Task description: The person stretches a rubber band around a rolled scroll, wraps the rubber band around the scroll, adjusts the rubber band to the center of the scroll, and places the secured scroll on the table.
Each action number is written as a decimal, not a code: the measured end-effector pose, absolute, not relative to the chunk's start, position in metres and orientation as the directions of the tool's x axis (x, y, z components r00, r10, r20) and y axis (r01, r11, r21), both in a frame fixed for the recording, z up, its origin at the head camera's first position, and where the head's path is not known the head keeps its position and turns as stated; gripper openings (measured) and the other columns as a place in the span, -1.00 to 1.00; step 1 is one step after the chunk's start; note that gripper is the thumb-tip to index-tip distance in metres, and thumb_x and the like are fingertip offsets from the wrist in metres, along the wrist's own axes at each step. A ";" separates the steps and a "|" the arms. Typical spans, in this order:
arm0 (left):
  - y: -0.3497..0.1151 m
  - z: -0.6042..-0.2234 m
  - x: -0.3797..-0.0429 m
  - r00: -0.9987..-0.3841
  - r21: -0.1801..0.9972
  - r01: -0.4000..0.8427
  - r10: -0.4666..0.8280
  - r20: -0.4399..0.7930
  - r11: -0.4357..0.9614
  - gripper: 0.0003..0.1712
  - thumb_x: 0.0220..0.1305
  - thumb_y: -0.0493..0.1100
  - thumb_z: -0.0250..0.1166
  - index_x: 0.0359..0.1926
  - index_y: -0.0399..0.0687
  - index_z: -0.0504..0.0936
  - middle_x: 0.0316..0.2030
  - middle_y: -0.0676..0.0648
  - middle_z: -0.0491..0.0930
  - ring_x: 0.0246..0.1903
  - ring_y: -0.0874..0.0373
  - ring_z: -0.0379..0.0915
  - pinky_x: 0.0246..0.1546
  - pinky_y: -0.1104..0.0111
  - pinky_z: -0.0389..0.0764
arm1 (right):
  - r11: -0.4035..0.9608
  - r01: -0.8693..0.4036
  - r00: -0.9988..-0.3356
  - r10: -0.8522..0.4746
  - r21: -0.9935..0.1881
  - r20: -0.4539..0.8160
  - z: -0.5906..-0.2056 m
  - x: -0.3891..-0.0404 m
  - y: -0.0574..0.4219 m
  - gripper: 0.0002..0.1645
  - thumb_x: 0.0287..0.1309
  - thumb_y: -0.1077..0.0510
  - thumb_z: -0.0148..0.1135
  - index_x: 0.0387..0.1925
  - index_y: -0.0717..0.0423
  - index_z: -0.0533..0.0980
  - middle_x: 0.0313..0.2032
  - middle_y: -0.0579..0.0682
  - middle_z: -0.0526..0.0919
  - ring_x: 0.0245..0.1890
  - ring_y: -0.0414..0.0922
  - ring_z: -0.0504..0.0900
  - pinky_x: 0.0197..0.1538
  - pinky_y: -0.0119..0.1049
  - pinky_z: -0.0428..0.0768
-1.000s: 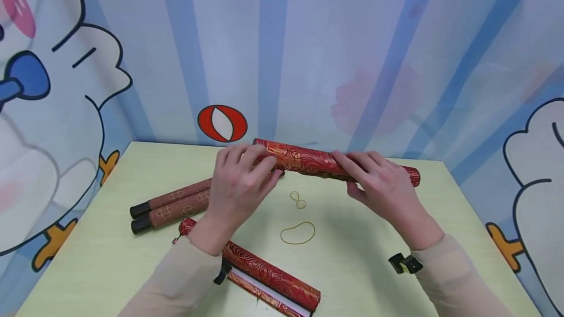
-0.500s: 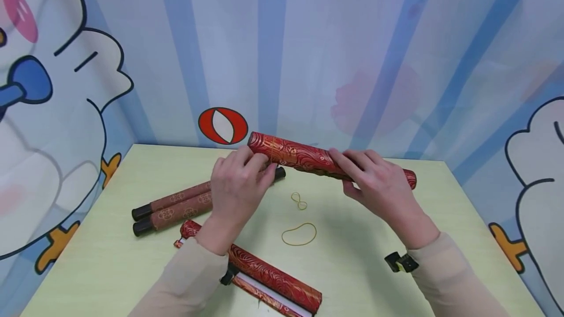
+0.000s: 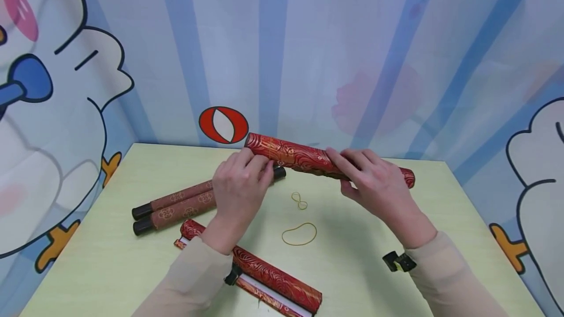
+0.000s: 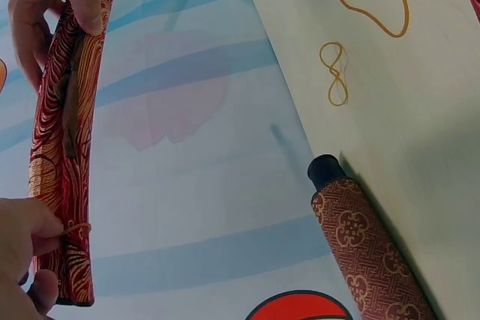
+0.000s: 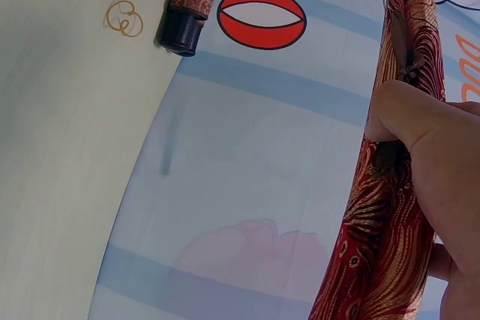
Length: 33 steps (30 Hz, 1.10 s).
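A red-and-gold brocade scroll (image 3: 293, 154), rolled up, is held above the table, its left end higher in the head view. My right hand (image 3: 372, 175) grips it right of the middle, thumb underneath and fingers over the top. Near the left end, my left hand (image 3: 241, 180) pinches a thin rubber band (image 4: 77, 227) that runs around the roll. A dark ribbon (image 4: 71, 114) lies along the scroll's underside in the left wrist view; in the right wrist view my right thumb (image 5: 394, 114) presses beside its knot.
Two loose rubber bands, one looped (image 3: 299, 234) and one twisted (image 3: 299, 201), lie on the table (image 3: 352, 278). Two brown patterned scrolls (image 3: 185, 208) with black ends lie at left. Another red scroll (image 3: 282, 278), partly under the left forearm, lies in front. A printed curtain (image 3: 308, 53) stands behind.
The held scroll's left end has risen slightly and the scroll has shifted a little left. My left hand has moved slightly lower along it, its fingers drawn in closer; the right hand keeps its grip.
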<state>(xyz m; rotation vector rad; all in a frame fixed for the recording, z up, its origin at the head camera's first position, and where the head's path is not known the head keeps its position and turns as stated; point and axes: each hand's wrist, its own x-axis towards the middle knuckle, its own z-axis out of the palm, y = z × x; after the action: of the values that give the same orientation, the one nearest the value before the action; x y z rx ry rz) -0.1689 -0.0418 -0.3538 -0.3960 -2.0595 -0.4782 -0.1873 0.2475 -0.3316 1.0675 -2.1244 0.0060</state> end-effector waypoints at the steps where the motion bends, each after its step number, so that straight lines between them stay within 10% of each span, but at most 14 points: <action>1: -0.042 -0.354 -0.169 -0.495 0.173 0.458 0.089 0.864 0.872 -0.88 0.29 -0.18 0.54 -0.33 -0.15 0.84 -0.48 -0.06 0.56 -0.53 0.02 0.48 -0.58 0.26 0.49 | 0.650 -0.694 -0.370 -0.691 0.309 0.621 -0.332 -0.188 0.247 -0.14 0.01 0.30 0.54 0.42 0.12 0.52 -0.05 0.19 0.72 -0.20 0.14 0.72 -0.38 0.00 0.76; 25: -0.033 -0.362 -0.155 -0.545 0.307 0.577 0.077 0.835 0.757 -0.97 0.30 -0.23 0.54 -0.25 -0.08 0.85 -0.32 -0.06 0.65 -0.37 0.01 0.56 -0.39 0.16 0.50 | 0.669 -0.657 -0.341 -0.675 0.348 0.654 -0.328 -0.190 0.248 -0.27 0.32 0.27 0.27 0.51 0.01 0.47 0.15 0.19 0.76 -0.11 0.19 0.78 -0.26 0.06 0.79; 33: -0.031 -0.362 -0.151 -0.565 0.390 0.652 0.073 0.822 0.651 -0.96 0.33 -0.24 0.50 -0.22 -0.11 0.84 -0.22 -0.07 0.70 -0.25 0.04 0.63 -0.23 0.16 0.69 | 0.678 -0.639 -0.343 -0.673 0.362 0.655 -0.326 -0.193 0.250 -0.15 0.18 0.31 0.44 0.51 -0.01 0.47 0.19 0.20 0.74 -0.06 0.19 0.79 -0.08 0.08 0.80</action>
<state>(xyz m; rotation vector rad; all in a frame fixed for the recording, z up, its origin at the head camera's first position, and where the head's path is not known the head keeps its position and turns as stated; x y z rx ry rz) -0.1513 -0.0309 -0.3617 -0.5626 -2.0426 -0.8897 -0.1925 0.2500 -0.3265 1.0087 -2.0630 -0.0520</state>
